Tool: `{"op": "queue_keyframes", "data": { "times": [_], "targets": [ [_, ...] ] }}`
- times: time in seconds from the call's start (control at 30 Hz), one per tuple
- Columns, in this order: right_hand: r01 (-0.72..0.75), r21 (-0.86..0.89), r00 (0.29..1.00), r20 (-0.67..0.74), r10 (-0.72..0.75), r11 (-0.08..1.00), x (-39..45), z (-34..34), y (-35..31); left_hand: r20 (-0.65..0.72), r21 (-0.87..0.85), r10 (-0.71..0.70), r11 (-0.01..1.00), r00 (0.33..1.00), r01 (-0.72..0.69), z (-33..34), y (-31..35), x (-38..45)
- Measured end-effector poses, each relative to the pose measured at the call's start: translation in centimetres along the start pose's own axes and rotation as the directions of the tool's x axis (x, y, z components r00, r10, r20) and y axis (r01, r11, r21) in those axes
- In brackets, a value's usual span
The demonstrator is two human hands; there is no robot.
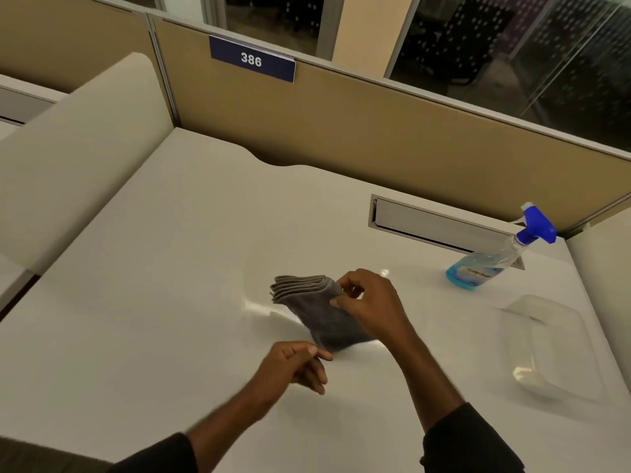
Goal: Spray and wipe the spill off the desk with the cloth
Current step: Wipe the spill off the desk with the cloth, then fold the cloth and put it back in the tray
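Left side of the white counter [170, 268] is bare; a beige divider runs along its edge, and a plate reading 386 [252, 59] sits on the back partition.

Left hand [293, 365]: low, near centre, fingers curled loosely, thumb against forefinger. It sits just beside the near corner of the cloth; whether it pinches that corner cannot be told.

Grey cloth [319, 312]: folded in several layers, held up off the counter at a tilt, folded edges fanned toward the top left. Right hand [370, 303] pinches it at the upper right edge, thumb and fingertips closed on the fabric.

Glossy streak on the counter just left of the cloth, either wet or glare; no clear spill visible.

Right: spray bottle [491, 259], blue liquid, blue trigger head, stands untouched near the cable slot [426, 221], well apart from both hands. A clear plastic lid or tray [553, 346] lies near the right edge.

Judgement: cloth is being readied, step is preparation. Next move calls for freeing a hand for the bottle, or pressing the cloth flat and wiping.
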State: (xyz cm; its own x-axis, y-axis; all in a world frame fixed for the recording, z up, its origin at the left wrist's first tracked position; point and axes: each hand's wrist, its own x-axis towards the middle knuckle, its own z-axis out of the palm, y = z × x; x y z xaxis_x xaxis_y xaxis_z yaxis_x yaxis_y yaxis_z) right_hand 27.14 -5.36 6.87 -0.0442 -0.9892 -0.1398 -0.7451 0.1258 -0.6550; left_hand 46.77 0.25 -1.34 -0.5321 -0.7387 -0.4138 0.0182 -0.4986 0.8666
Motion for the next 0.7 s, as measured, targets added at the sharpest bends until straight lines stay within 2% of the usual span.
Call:
{"op": "queue_keyframes", "data": {
  "times": [0.07,0.13,0.2,0.23,0.3,0.37,0.47,0.53,0.57,0.6,0.67,0.7],
  "targets": [
    [0.133,0.025,0.99,-0.06,-0.131,0.991,-1.5,-1.5,-1.4,0.181,-0.216,-0.191,0.949,0.965,0.228,0.2,-0.3,0.4],
    [0.272,0.007,0.957,-0.105,-0.27,0.962,-3.2,-2.9,-2.2,0.243,-0.46,-0.227,0.829,0.943,0.318,0.0,0.7,0.8],
    [0.38,0.002,0.915,-0.15,-0.376,0.925,-5.2,-4.0,-2.4,0.229,-0.627,-0.177,0.725,0.957,0.284,-0.7,1.9,1.1],
    [0.408,0.011,0.901,-0.168,-0.401,0.913,-6.2,-4.2,-2.1,0.179,-0.669,-0.143,0.708,0.973,0.227,-1.1,2.5,1.1],
    [0.418,0.048,0.896,-0.19,-0.403,0.907,-8.0,-4.1,-1.1,0.127,-0.737,-0.146,0.648,0.981,0.192,-1.7,3.5,1.2],
    [0.394,0.11,0.909,-0.192,-0.37,0.913,-9.7,-3.2,0.4,0.105,-0.744,-0.131,0.648,0.986,0.165,-2.0,3.6,1.5],
    [0.296,0.244,0.941,-0.243,-0.237,0.923,-12.1,-1.6,2.5,0.054,-0.687,-0.102,0.718,0.993,0.112,-1.8,4.0,1.2],
    [0.103,0.442,0.958,-0.284,0.031,0.891,-12.9,-1.2,3.3,0.068,-0.661,-0.081,0.743,0.994,0.106,-1.6,4.3,0.8],
    [-0.021,0.583,0.95,-0.242,0.198,0.812,-13.0,-1.2,3.4,0.07,-0.643,-0.073,0.759,0.995,0.101,-1.5,4.4,0.6],
    [-0.145,0.709,0.937,-0.127,0.327,0.69,-12.8,-1.0,3.4,0.07,-0.619,-0.064,0.78,0.995,0.094,-1.3,4.6,0.4],
    [-0.339,0.832,0.903,0.157,0.399,0.44,-12.4,-0.8,3.0,0.075,-0.574,-0.058,0.814,0.996,0.091,-0.7,5.1,0.0],
    [-0.377,0.85,0.895,0.23,0.383,0.369,-12.2,-0.8,2.8,0.072,-0.55,-0.063,0.83,0.995,0.093,-0.3,5.4,-0.2]
  ]
}}
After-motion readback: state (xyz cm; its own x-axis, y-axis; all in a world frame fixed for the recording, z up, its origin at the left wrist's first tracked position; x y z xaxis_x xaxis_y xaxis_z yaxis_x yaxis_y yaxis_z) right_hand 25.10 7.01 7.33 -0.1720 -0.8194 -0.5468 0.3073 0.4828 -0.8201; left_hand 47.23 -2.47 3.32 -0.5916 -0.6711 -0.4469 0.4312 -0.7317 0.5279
